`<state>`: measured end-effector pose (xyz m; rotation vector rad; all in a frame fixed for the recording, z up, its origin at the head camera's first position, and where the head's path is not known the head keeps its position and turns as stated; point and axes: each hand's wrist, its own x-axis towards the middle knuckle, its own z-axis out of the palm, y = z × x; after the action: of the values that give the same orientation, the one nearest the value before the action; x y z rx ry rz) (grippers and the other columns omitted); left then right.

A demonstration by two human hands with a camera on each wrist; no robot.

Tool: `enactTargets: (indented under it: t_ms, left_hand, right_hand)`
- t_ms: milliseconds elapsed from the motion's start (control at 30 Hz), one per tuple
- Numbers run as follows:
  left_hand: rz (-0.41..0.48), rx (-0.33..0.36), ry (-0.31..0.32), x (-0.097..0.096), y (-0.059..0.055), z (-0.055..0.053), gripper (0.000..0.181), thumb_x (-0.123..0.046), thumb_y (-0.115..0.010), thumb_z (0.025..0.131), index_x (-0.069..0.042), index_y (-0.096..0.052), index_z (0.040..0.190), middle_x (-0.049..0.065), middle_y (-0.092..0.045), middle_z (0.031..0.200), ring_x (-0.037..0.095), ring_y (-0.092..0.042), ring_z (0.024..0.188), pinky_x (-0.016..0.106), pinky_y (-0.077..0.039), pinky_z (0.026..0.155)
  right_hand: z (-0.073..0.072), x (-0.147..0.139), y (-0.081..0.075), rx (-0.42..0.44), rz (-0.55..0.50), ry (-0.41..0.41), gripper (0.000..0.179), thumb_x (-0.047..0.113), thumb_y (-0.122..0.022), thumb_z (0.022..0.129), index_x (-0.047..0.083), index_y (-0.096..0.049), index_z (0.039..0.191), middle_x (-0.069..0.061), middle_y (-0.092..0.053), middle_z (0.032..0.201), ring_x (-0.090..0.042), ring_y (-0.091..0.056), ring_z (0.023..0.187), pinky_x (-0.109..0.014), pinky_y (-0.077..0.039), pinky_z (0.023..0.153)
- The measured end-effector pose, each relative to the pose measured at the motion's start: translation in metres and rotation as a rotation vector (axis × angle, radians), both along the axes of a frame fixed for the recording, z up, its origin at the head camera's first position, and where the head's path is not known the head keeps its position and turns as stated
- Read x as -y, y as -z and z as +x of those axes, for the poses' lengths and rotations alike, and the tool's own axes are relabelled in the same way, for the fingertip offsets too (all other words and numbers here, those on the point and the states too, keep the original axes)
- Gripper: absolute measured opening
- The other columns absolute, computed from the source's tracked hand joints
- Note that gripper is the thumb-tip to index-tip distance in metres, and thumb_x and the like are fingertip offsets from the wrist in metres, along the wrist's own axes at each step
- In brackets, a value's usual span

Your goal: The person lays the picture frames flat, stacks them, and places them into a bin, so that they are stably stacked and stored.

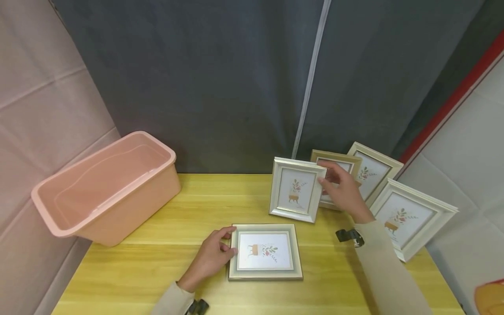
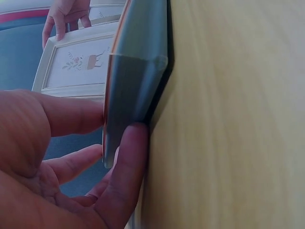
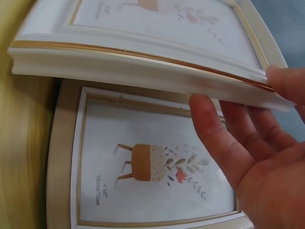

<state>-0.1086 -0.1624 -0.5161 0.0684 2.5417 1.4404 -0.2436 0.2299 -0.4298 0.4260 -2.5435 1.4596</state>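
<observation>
- Left hand: grip pinching the flat frame by its left edge, lower centre.
- Right hand: grip holding the upright white frame by its right edge, right of centre.
- Counter separates flat frame from tub at left.

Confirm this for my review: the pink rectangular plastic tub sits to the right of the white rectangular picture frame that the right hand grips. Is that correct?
Not quite: the head view shows the pink rectangular plastic tub to the left of the white rectangular picture frame that the right hand grips.
</observation>
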Motion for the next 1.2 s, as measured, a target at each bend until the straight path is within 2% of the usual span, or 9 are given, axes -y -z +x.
enactTargets:
  t_ms: [200, 367, 500, 633, 767, 900, 1033, 1133, 1200]
  left_hand:
    - [0.010, 0.005, 0.003, 0.000, -0.002, 0.002, 0.060, -0.011, -0.079, 0.094, -0.015, -0.058, 0.150, 0.016, -0.060, 0.130, 0.015, -0.064, 0.088, 0.025, -0.058, 0.066]
    - [-0.001, 0.003, 0.006, 0.001, -0.005, 0.004, 0.060, -0.012, -0.079, 0.094, -0.014, -0.058, 0.150, 0.016, -0.060, 0.130, 0.017, -0.064, 0.091, 0.025, -0.058, 0.067]
    - [-0.023, -0.002, -0.002, 0.004, -0.008, 0.005, 0.060, -0.013, -0.079, 0.095, -0.015, -0.057, 0.150, 0.015, -0.061, 0.132, 0.016, -0.064, 0.093, 0.025, -0.058, 0.069]
    - [-0.022, -0.020, -0.037, 0.007, -0.013, 0.005, 0.060, -0.014, -0.080, 0.094, -0.017, -0.058, 0.149, 0.010, -0.063, 0.132, 0.015, -0.065, 0.094, 0.025, -0.058, 0.069]
    - [0.038, -0.066, -0.044, 0.006, -0.020, 0.002, 0.056, -0.015, -0.079, 0.095, -0.019, -0.060, 0.148, 0.007, -0.065, 0.132, 0.019, -0.065, 0.103, 0.026, -0.059, 0.078]
    - [0.132, -0.131, 0.012, 0.000, -0.027, -0.005, 0.054, -0.020, -0.077, 0.098, -0.025, -0.058, 0.148, 0.006, -0.064, 0.138, 0.026, -0.061, 0.120, 0.032, -0.059, 0.095]
    - [0.218, -0.187, 0.073, -0.006, -0.033, -0.012, 0.055, -0.026, -0.077, 0.099, -0.031, -0.055, 0.149, 0.001, -0.060, 0.147, 0.032, -0.056, 0.134, 0.048, -0.054, 0.109]
    - [0.264, -0.249, 0.122, -0.011, -0.037, -0.017, 0.057, -0.026, -0.075, 0.100, -0.028, -0.051, 0.152, 0.000, -0.055, 0.153, 0.037, -0.053, 0.139, 0.057, -0.049, 0.113]
    - [0.292, -0.302, 0.172, -0.013, -0.038, -0.019, 0.059, -0.022, -0.072, 0.102, -0.021, -0.048, 0.155, 0.006, -0.051, 0.156, 0.043, -0.050, 0.141, 0.062, -0.047, 0.114]
  right_hand:
    - [0.015, 0.003, -0.003, -0.096, 0.014, 0.031, 0.047, 0.009, -0.068, 0.103, 0.013, -0.057, 0.149, -0.017, -0.069, 0.107, -0.006, -0.067, 0.092, -0.034, -0.065, 0.065]
    - [0.025, 0.007, -0.008, -0.170, -0.023, 0.013, 0.045, 0.001, -0.069, 0.101, 0.007, -0.060, 0.144, -0.019, -0.070, 0.109, -0.006, -0.068, 0.088, -0.029, -0.064, 0.062]
    - [0.034, 0.011, -0.010, -0.191, -0.042, 0.000, 0.044, -0.003, -0.068, 0.100, 0.005, -0.061, 0.143, -0.018, -0.070, 0.114, -0.003, -0.068, 0.089, -0.023, -0.063, 0.063]
    - [0.042, 0.013, -0.013, -0.191, -0.067, -0.007, 0.044, -0.004, -0.068, 0.100, 0.007, -0.062, 0.142, -0.007, -0.070, 0.119, 0.000, -0.068, 0.092, -0.025, -0.064, 0.065]
    - [0.051, 0.016, -0.016, -0.187, -0.119, -0.025, 0.045, -0.006, -0.067, 0.099, 0.006, -0.061, 0.142, 0.009, -0.069, 0.117, -0.003, -0.069, 0.092, -0.028, -0.065, 0.066]
    - [0.060, 0.019, -0.017, -0.142, -0.200, -0.049, 0.047, -0.008, -0.066, 0.099, 0.003, -0.059, 0.143, 0.015, -0.069, 0.116, -0.005, -0.070, 0.092, -0.031, -0.065, 0.066]
    - [0.068, 0.022, -0.017, -0.080, -0.289, -0.078, 0.047, -0.009, -0.065, 0.099, -0.001, -0.055, 0.145, 0.013, -0.071, 0.120, -0.007, -0.073, 0.093, -0.036, -0.066, 0.067]
    - [0.074, 0.024, -0.016, -0.051, -0.330, -0.112, 0.048, -0.009, -0.064, 0.099, -0.002, -0.053, 0.145, 0.010, -0.072, 0.121, -0.009, -0.075, 0.094, -0.039, -0.066, 0.067]
    - [0.079, 0.025, -0.014, -0.039, -0.349, -0.141, 0.048, -0.010, -0.063, 0.100, -0.003, -0.053, 0.146, 0.008, -0.073, 0.120, -0.011, -0.076, 0.095, -0.040, -0.066, 0.067]
